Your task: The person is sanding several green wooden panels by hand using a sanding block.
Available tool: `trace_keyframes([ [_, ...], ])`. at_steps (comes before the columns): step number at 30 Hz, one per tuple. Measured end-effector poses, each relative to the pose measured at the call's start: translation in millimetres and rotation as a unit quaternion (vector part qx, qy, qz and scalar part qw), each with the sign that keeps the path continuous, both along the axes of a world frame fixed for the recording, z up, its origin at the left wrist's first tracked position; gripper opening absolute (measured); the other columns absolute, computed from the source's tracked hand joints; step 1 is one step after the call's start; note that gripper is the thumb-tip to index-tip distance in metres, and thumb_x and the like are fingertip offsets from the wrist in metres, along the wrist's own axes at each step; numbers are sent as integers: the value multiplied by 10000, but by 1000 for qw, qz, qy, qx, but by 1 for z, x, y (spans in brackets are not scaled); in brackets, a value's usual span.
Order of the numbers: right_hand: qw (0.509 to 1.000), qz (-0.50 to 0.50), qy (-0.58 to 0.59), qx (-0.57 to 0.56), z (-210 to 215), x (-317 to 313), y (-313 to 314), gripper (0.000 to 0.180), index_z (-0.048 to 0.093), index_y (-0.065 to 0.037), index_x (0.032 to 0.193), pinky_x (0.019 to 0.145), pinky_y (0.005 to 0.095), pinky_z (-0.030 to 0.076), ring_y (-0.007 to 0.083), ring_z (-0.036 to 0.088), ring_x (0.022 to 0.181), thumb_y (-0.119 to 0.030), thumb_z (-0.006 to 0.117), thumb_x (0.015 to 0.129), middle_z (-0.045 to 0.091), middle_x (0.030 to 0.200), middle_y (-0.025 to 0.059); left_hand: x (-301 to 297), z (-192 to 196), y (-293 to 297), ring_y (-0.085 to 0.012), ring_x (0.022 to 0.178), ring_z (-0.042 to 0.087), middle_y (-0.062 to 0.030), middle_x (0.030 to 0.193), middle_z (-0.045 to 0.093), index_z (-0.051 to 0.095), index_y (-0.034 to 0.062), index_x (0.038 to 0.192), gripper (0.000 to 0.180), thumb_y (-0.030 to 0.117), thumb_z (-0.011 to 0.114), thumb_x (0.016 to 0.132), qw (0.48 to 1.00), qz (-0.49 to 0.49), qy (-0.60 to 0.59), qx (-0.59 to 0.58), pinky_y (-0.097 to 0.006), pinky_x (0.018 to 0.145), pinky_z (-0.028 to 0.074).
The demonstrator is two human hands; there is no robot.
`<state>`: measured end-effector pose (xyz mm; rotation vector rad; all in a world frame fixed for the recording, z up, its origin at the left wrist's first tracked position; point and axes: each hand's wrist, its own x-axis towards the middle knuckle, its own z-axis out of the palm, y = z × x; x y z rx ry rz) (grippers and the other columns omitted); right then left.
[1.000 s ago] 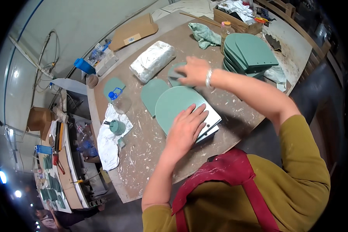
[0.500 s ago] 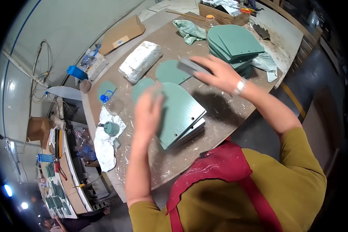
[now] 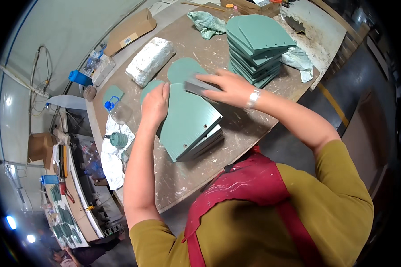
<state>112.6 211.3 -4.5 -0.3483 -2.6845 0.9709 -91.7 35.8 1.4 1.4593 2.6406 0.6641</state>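
While the right hand (image 3: 229,90) holds a matte grey block (image 3: 194,86) over the rounded end of a streaked green panel (image 3: 187,116) atop a stack (image 3: 206,144), the left hand (image 3: 155,105) curls at its left edge, grip unclear; earlier, the block hung apart.

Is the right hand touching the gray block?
Touching: the head view shows the right hand holding the gray block, fingers against it.

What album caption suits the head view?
Left hand at the edge of a green arched panel, right hand holding a grey block.
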Motion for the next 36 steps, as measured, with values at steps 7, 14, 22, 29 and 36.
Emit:
trace_keyframes([
  [7,964,-74,172,187,11,55,-35,588,585,-223,1362,876,467,445,377,547,1009,-384,702,809,552,1130,207,4,-2,8,-446,943,614,-225,990,672,652,33,979,439,383,393,1030,999,10,39,16,-540,809,468],
  [14,953,149,125,231,12,53,-142,696,574,-254,1379,905,449,409,331,519,1077,-370,772,722,515,1164,163,-8,-13,7,-444,886,631,-232,901,676,663,27,901,438,376,424,1017,996,-13,64,53,-540,794,478],
  [22,959,68,99,257,22,99,-78,652,624,-193,1331,973,466,428,373,532,1097,-312,790,711,537,1228,202,-9,1,-6,-345,1182,583,-160,1298,610,588,155,1339,540,540,480,976,989,-146,4,-19,-433,962,480],
  [29,912,208,170,311,6,10,-179,631,550,-199,1339,840,419,445,281,562,995,-344,734,753,518,1079,136,1,2,5,-371,1168,577,-187,1276,603,594,117,1314,565,550,519,958,993,-107,-8,-48,-439,979,462],
  [36,935,175,166,260,84,46,-93,530,649,-146,1261,872,437,499,362,597,988,-411,718,807,604,1087,211,13,20,-43,-385,1194,552,-215,1287,580,579,14,1267,510,313,698,870,962,-144,157,172,-467,1030,440],
])
